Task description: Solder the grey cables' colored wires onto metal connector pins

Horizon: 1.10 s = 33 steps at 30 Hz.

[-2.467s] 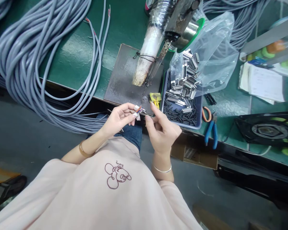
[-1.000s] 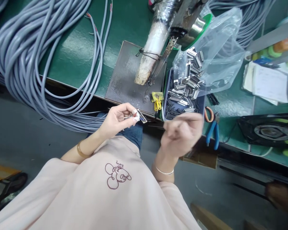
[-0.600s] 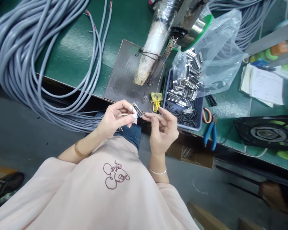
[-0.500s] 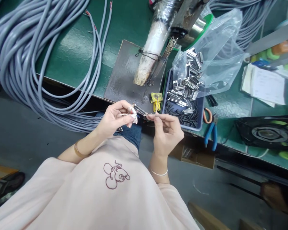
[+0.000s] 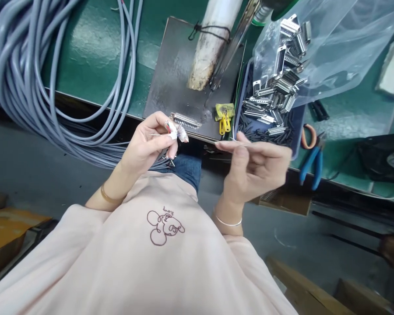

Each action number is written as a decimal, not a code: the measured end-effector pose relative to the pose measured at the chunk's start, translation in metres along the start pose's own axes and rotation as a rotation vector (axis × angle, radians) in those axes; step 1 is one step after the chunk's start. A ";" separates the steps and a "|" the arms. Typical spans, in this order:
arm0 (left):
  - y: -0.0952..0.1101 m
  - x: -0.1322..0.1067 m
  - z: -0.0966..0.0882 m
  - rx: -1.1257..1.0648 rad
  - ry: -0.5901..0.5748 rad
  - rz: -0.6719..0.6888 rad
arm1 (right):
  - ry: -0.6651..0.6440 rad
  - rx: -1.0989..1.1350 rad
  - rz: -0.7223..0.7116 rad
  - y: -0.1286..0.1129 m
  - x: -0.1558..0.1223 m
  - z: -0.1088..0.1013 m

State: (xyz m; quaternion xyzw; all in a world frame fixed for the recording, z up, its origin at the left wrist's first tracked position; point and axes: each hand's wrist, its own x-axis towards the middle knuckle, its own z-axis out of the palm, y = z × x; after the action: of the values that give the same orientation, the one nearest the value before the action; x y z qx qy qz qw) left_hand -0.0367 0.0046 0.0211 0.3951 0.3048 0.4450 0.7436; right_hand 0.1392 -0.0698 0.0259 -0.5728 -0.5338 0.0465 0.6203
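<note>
My left hand (image 5: 144,146) is closed in a pinch with taped fingertips. It holds a long metal connector (image 5: 184,121) by one end, along with thin wires, just over the front edge of a dark metal plate (image 5: 170,74). My right hand (image 5: 259,164) hovers to the right of the connector and does not touch it. Its thumb and fingers are pressed together on something thin that I cannot make out. Both hands are in front of the green bench (image 5: 92,57), above my lap.
Coils of grey cable (image 5: 16,65) fill the left. A wrapped cylinder (image 5: 213,48) rests on the plate, with a yellow clip (image 5: 224,119) beside it. A blue tray (image 5: 298,142) and a clear bag (image 5: 335,48) hold several connectors (image 5: 277,94). Blue-handled pliers (image 5: 310,162) lie on the right.
My right hand has drawn away from the connector to the right. My left hand has carried the connector up to the plate's front edge. The view has shifted closer to the bench.
</note>
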 end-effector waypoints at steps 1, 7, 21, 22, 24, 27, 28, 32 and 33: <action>-0.001 0.000 0.001 0.004 -0.009 -0.015 | -0.033 -0.003 -0.007 0.002 -0.003 0.002; 0.000 0.002 0.013 -0.025 -0.111 -0.044 | -0.243 0.017 0.021 0.013 -0.008 0.012; -0.007 0.006 0.013 -0.074 -0.207 -0.113 | -0.230 0.060 -0.056 0.017 0.003 0.013; -0.009 0.007 0.013 -0.073 -0.208 -0.116 | -0.236 0.050 -0.067 0.018 0.003 0.013; -0.014 0.007 0.013 -0.055 -0.179 -0.107 | -0.212 -0.003 -0.109 0.019 0.003 0.014; -0.023 0.009 0.016 0.012 -0.046 -0.054 | -0.126 -0.114 -0.182 0.021 0.000 0.017; -0.025 0.010 0.018 0.034 -0.001 -0.034 | -0.105 -0.131 -0.188 0.022 -0.001 0.018; -0.031 0.016 0.025 0.078 0.082 0.040 | -0.117 -0.121 -0.130 0.026 -0.001 0.020; -0.032 0.018 0.026 0.086 0.096 0.059 | -0.134 -0.123 -0.125 0.027 0.000 0.020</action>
State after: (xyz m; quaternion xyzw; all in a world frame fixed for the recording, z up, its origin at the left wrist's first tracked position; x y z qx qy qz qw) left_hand 0.0051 0.0031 0.0046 0.4136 0.3470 0.4719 0.6970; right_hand 0.1401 -0.0478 0.0004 -0.5711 -0.6106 0.0130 0.5485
